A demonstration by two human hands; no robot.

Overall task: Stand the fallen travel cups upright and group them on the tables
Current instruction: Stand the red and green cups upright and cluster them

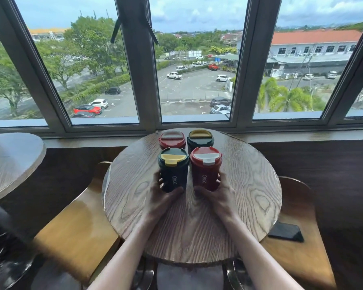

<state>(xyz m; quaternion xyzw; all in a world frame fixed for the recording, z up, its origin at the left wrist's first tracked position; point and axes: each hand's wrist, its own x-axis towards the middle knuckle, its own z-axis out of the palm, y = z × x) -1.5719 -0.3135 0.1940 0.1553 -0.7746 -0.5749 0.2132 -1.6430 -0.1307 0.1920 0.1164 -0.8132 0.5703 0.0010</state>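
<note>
Several travel cups stand upright in a tight square on the round wooden table [249,185]. My left hand [162,197] grips the base of the near dark green cup with a yellow lid [173,170]. My right hand [217,194] grips the base of the near red cup with a white lid [205,168]. Behind them, close to the window, stand a second red cup [172,140] and a second dark green cup [200,139], touching the front pair or nearly so.
Another round wooden table [11,162] is at the left edge. Tan wooden stools [76,233] [298,258] flank the table; a black phone [286,232] lies on the right one. A window sill [302,136] runs just behind the cups.
</note>
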